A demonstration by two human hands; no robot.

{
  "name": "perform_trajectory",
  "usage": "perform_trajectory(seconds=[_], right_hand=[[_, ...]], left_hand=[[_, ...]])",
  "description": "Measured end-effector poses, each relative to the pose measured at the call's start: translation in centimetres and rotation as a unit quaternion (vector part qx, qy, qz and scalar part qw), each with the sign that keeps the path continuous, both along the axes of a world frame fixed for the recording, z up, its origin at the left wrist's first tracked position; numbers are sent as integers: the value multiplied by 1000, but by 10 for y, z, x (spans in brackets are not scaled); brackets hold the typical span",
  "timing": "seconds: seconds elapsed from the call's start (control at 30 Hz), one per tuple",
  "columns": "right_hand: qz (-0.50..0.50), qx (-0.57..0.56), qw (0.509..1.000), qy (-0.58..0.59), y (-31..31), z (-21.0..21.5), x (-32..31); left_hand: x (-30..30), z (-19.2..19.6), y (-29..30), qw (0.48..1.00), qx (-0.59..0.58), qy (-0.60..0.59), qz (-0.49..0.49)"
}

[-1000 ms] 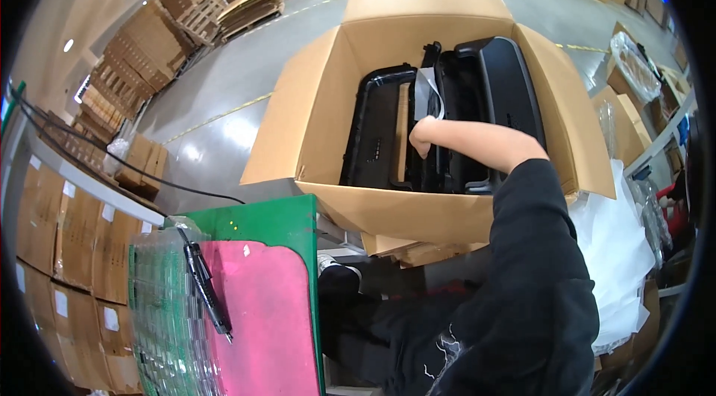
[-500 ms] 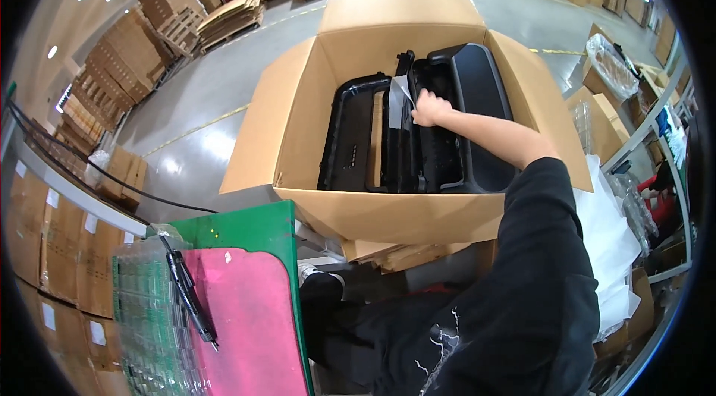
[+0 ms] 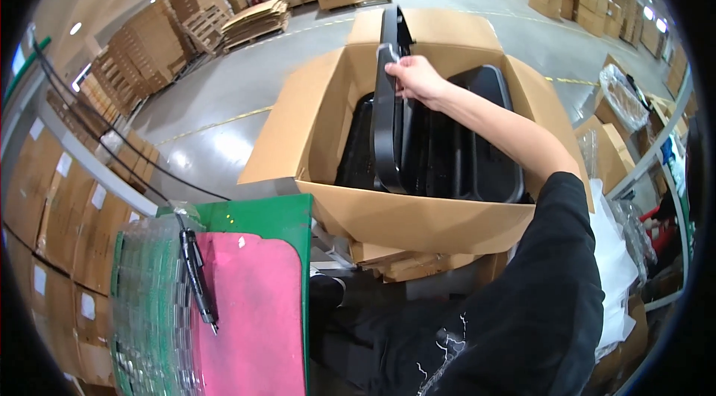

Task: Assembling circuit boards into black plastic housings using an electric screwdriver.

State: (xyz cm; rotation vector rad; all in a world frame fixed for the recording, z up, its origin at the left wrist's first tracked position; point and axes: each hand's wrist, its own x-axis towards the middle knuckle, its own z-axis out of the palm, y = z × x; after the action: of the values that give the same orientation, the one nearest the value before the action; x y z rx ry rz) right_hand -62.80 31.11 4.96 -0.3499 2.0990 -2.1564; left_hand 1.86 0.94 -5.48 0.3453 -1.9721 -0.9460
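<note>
My right hand [image 3: 419, 81] reaches into an open cardboard box [image 3: 418, 218] from the right. Its fingers are closed on the upper edge of a long black plastic panel [image 3: 385, 131], which stands on edge and rises above the box's rim at the far end. A small grey-white patch shows by the fingertips. Right of the panel, a larger black plastic housing [image 3: 498, 146] lies in the box, partly behind my forearm. Another black part [image 3: 354, 146] lies low on the left side. My left hand is not in view.
A green bench [image 3: 272, 209] at the left carries a pink mat [image 3: 253, 299], a black corded screwdriver [image 3: 198, 280] and stacked clear plastic trays [image 3: 153, 306]. Metal racking [image 3: 645, 146] with wrapped items stands at the right. Flattened cardboard [image 3: 255, 23] lies stacked further back.
My right hand has lifted the black panel from lying in the box to standing on edge, moving up and slightly left. The whole view has shifted a little as well.
</note>
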Motion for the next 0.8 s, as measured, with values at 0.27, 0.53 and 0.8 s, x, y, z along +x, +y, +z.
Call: perform_trajectory(seconds=[0.27,0.53,0.8], right_hand=[[157,-152,971,93,-78,109,128],[368,-109,921,-71,-136,80,220],[465,-235,849,94,-152,100,159]], left_hand=[[-142,46,95,994,104,35,-26],[-246,-9,182,973,187,119,-66],[-196,10,156,820,480,312,-10]])
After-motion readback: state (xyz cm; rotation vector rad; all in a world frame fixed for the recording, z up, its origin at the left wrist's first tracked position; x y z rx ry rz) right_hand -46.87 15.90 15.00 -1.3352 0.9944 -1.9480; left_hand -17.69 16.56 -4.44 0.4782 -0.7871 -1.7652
